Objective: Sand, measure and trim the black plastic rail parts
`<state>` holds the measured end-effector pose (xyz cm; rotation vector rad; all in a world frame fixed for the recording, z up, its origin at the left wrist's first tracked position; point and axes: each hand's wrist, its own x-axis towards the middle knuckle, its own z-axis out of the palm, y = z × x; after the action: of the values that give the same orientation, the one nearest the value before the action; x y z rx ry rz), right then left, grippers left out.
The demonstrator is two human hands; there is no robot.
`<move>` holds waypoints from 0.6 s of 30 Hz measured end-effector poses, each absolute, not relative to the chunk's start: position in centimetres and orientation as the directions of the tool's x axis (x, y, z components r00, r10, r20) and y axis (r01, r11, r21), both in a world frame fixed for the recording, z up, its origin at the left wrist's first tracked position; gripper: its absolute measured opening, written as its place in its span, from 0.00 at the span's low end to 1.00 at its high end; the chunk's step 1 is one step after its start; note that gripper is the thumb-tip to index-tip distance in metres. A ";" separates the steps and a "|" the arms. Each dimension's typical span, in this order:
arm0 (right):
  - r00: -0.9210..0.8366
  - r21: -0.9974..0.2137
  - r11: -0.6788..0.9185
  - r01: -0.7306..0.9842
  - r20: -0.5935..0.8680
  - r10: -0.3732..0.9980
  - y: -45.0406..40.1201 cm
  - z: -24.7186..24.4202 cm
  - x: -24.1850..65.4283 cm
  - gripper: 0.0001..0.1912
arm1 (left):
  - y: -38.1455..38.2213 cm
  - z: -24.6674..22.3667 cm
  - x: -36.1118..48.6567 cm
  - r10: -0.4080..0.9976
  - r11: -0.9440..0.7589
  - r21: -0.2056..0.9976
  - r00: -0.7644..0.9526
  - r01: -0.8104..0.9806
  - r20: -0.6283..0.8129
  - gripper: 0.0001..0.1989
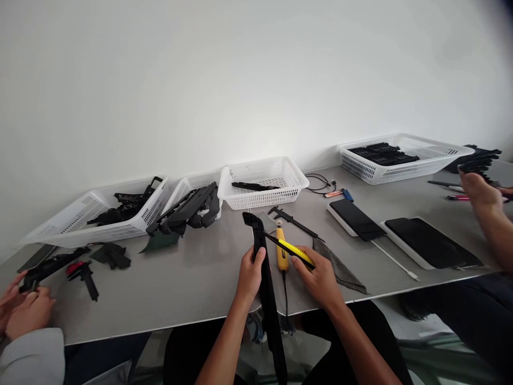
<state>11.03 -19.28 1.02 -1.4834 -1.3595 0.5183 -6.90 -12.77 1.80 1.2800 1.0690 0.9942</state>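
Observation:
A long black plastic part (269,299) stands tilted over the table's front edge, its hooked upper end pointing away from me. My left hand (251,272) is closed around it just below that end. In my right hand (318,272) is a yellow-and-black utility knife (295,250). Its dark tip meets or nearly meets the right edge of the part; I cannot tell which. Beneath the knife lies a yellow corded tool (281,251) with its cable running off the front edge. A black caliper (296,220) and a grey cloth (339,267) lie to the right.
A white basket (264,200) ahead holds one black part; more baskets (108,235) with black parts stand left and right (377,174). Phones (356,219) on white boxes lie to the right. Co-workers' hands show at far left (30,313) and far right (483,200).

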 end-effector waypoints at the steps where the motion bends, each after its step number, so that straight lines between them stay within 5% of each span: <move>1: 0.287 -0.867 0.141 0.478 0.306 0.908 -19.3 1.0 11.1 0.19 | -12.8 1.7 -6.9 0.971 0.054 0.998 0.231 0.019 -0.057 0.24; 18: 0.258 -0.872 0.154 0.464 0.299 0.919 -19.1 0.8 11.0 0.20 | -13.1 2.6 -6.9 0.966 0.098 0.995 0.240 -0.017 -0.091 0.21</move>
<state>11.01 -19.14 0.83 -1.4722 -1.3659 0.5412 -6.92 -13.15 2.57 1.2234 1.0542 0.9763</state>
